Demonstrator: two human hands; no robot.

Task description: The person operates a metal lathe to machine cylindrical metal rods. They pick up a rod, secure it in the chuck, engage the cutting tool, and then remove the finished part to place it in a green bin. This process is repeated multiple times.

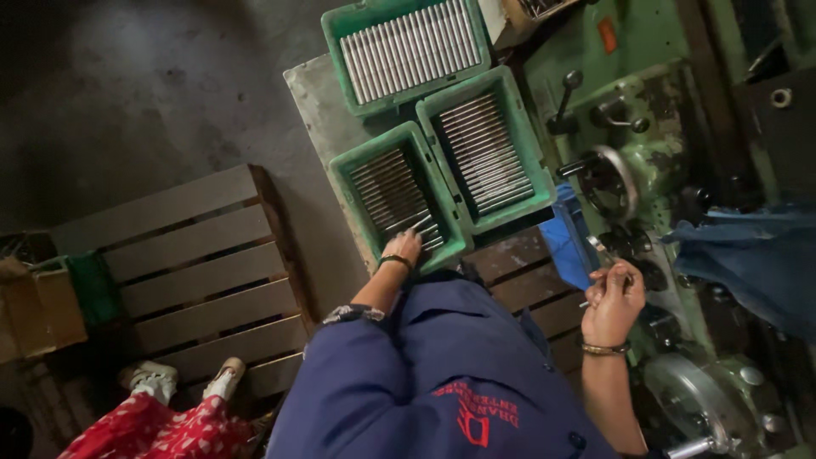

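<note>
left hand [403, 248] grip closed on a thin grey metal rod [418, 224] inside the near green plastic crate of rods [398, 194], which sits on the grey tabletop [316, 102]; right hand [612, 299] pinches a second thin metal rod [605, 274] beside the green lathe [654, 161].

Nearest green crate [371, 163] holds grey metal rods [387, 189] lying side by side in rows, partly filled. One short thin rod [605, 276], well right of this crate, tilted, ends protruding.

shiny metal rods [393, 194], matt green plastic tray [347, 172], rough wooden pallet [195, 255]
</note>
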